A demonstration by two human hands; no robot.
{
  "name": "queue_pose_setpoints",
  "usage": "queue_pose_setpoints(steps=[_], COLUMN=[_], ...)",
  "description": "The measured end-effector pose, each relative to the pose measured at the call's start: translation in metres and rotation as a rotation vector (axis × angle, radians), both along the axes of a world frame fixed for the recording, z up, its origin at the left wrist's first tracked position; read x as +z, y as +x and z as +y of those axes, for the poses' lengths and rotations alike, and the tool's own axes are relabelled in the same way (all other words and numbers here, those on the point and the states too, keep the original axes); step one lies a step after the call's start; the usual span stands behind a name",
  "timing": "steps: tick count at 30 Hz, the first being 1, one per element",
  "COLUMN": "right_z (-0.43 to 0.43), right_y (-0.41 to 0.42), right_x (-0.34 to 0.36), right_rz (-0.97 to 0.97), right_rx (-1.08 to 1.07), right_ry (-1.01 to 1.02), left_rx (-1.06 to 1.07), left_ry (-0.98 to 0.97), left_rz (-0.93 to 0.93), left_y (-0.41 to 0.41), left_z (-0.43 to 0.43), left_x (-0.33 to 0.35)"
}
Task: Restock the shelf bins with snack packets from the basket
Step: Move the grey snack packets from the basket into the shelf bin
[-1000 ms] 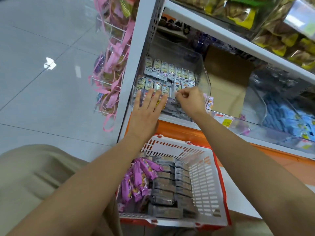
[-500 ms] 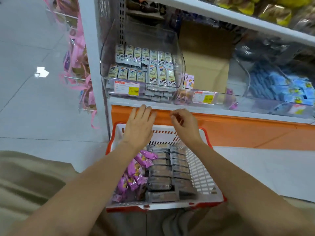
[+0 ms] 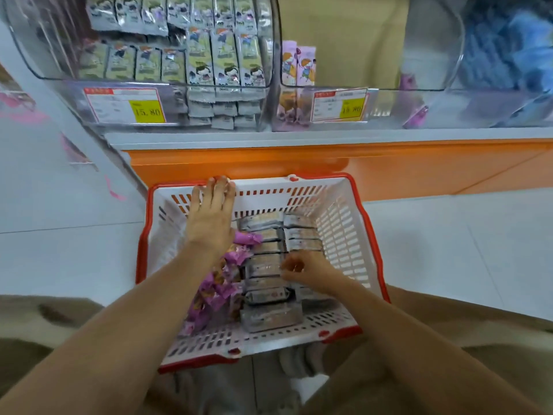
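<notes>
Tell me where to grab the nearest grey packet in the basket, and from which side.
Pinch the nearest grey packet across its long edges from above, probably. It lies flat with its top face bare; purple packets crowd its left end, and the near wall of the basket stands close by.

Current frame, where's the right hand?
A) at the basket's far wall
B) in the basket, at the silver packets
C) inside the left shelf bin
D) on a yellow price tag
B: the right hand is down in the basket, fingers curled over the silver packets. Whether it grips one is unclear. The flat left hand is the one at the far wall.
</notes>
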State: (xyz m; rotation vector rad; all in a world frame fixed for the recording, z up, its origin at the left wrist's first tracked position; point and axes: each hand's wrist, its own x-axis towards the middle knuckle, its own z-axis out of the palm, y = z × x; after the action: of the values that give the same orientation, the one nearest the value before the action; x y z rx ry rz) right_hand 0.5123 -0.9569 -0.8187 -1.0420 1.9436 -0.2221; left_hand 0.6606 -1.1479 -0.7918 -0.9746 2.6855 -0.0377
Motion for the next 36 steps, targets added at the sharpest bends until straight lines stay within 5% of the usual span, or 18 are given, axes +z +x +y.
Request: queue_pose_setpoints(steps=[5,19,25,31,36], right_z=[0.011,0.018,0.011,-0.018,-0.042], right_y=[0.007,0.016,0.006,-0.005,-0.005], right_x=[-0.008,0.001,0.027,0.078,0.12], right_rz=[-0.107,-0.173,-0.2,-0.194,-0.09], right_rx=[0.241,0.196,-0.018,-0.342,-0.429], right_ry=[0.208,0.24,0.038,-0.248,-0.408], left_rx=[-0.004,-0.003,-0.03,-0.227,-0.175], left_ry=[-0.025,0.006,0.108,0.517,0.586], left_rz=[0.073,0.149,0.296,0.536,0.621], left_y=[0.004,0.004,0.005,0.006,0.01], left_z=[-0.001,-0.002,-0.005,0.011,0.022], left_x=[-0.018,-0.012,0.002,0.03,0.063])
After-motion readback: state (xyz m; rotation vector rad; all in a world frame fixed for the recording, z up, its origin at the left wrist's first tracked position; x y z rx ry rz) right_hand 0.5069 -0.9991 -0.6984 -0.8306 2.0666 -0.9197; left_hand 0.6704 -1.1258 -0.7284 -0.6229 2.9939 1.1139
